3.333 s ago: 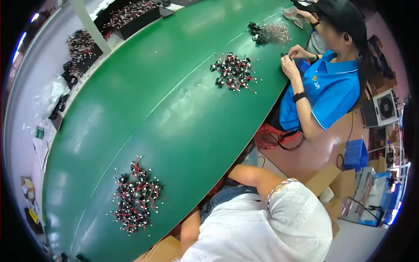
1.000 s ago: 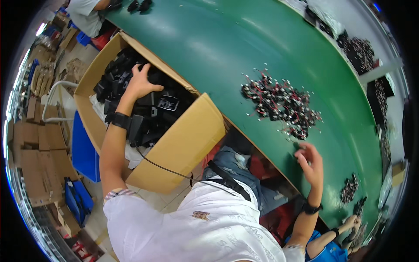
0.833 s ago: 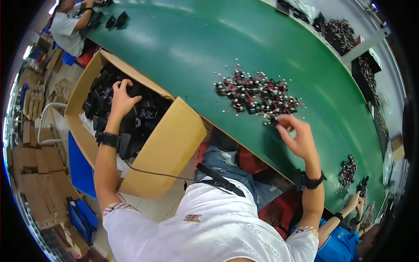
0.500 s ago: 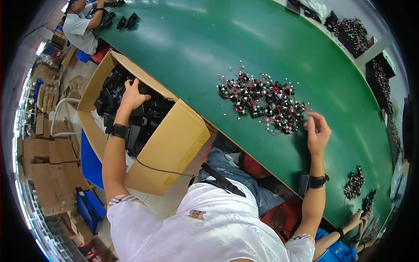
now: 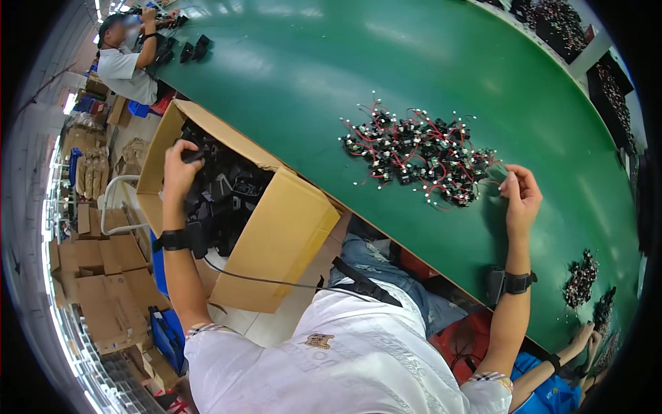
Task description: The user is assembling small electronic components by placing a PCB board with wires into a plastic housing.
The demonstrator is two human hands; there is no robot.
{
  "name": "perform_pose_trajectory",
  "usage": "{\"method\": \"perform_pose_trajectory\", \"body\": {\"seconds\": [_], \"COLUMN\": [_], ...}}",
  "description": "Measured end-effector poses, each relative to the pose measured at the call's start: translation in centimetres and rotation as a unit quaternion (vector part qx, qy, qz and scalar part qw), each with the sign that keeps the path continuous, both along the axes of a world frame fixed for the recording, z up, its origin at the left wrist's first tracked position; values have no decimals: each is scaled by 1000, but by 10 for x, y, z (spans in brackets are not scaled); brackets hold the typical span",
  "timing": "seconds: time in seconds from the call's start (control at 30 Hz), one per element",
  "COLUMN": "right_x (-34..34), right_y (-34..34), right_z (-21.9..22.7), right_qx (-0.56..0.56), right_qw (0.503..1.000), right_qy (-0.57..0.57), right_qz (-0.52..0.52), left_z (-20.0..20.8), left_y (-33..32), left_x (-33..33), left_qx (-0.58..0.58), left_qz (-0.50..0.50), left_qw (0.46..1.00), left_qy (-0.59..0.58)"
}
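Over the open cardboard box, my left hand has its fingers closed on a black plastic part. Many black plastic housings fill the box below it; their exact kind is unclear. On the green table, a pile of small black components with red wires and white connectors lies in a loose heap. My right hand is at the heap's right edge, thumb and forefinger pinched on a thin red wire that runs from the pile.
The green table stretches along my front. A co-worker sits at the far left by black parts. Another person's arms reach in at lower right, near smaller component heaps. Flattened cartons stand at left.
My left hand has come up from among the housings toward the box's left side, now with a black part. The right hand's fingers have closed at the heap's edge.
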State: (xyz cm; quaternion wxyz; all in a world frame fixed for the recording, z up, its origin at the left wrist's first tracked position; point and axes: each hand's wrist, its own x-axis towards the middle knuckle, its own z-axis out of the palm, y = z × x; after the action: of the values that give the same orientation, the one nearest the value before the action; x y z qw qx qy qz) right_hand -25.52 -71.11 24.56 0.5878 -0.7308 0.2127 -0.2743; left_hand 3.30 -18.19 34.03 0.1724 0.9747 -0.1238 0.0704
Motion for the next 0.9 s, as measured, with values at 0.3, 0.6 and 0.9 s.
{"method": "perform_pose_trajectory", "body": {"seconds": [0.3,0.6,0.9], "right_x": [-4,-3,0], "right_y": [-2,2,-1], "right_z": [2,-2,-6], "right_qx": [-1,-8,-4], "right_qw": [1000,999,999], "right_qy": [3,17,31], "right_qz": [26,36,44], "left_z": [48,-10,-6], "left_y": [-122,-162,-84], "left_x": [34,51,34], "left_qx": [13,53,-146], "left_qz": [-218,-260,-148], "left_qw": [972,958,978], "left_qy": [-88,108,-2]}}
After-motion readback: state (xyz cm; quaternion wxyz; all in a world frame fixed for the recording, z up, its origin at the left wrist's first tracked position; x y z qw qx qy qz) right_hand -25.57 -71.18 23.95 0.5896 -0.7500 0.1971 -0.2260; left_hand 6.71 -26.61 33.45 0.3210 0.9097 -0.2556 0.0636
